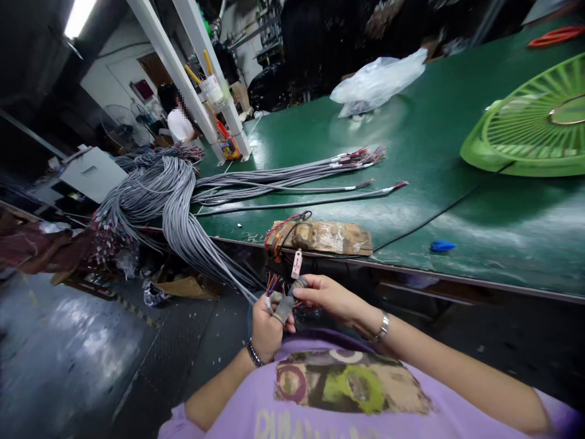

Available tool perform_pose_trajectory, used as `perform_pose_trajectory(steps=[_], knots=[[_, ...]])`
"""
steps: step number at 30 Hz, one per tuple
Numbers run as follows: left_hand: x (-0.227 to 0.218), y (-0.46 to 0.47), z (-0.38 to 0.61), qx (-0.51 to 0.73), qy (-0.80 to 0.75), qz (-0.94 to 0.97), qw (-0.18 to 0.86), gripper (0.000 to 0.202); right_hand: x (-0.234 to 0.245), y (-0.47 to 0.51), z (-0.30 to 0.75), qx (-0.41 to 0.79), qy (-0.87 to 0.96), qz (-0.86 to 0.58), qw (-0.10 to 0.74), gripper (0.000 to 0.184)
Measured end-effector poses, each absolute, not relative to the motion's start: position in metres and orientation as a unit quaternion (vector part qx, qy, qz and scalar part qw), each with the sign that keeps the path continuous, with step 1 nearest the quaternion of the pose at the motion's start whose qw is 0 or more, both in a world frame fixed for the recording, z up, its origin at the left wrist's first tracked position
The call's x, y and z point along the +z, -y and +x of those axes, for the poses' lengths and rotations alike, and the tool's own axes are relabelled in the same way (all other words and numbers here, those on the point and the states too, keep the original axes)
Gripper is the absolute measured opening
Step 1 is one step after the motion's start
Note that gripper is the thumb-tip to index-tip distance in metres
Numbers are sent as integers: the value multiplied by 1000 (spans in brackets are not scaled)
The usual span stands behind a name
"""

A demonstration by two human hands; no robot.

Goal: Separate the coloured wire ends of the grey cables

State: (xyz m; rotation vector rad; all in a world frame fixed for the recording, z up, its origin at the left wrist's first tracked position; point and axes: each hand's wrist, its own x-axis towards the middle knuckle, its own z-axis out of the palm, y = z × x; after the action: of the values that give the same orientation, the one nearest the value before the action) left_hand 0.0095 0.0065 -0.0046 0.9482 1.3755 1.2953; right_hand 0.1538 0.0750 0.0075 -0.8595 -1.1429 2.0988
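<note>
My left hand [266, 332], with a dark bead bracelet at the wrist, is closed round the end of a grey cable [244, 289] in front of the bench edge. Thin coloured wires [273, 282] fan out above its fingers. My right hand [326, 296] is beside it, thumb and finger pinched together close to these wires. What lies in that pinch is too small to make out. Greyish covers wrap several fingertips of both hands. Just above the hands, a small white tag [297, 263] hangs by a wooden block [340, 236] at the bench edge.
A large bundle of grey cables [150, 183] drapes over the green bench [434, 116] at left. More cables [274, 180] lie along it. A green fan [530, 128], plastic bag [379, 82] and blue object [442, 246] rest there. A person [180, 124] is in the background.
</note>
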Motion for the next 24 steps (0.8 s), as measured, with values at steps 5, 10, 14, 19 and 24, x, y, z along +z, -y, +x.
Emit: perform_pose_trajectory(steps=[5,10,14,19,24], knots=[[3,-7,6,433,-571,447,535,33,9,-73,150,757,493,-304,302,32],[9,-11,4,385,-581,472,540,33,8,-72,153,732,516,-304,323,35],[4,-14,6,455,-579,433,519,33,5,-71,160,736,498,-323,325,35],[1,-15,8,498,-571,405,512,34,-2,-67,159,715,527,-317,333,31],[3,-12,8,460,-563,443,526,33,-3,-66,151,697,516,-339,365,27]])
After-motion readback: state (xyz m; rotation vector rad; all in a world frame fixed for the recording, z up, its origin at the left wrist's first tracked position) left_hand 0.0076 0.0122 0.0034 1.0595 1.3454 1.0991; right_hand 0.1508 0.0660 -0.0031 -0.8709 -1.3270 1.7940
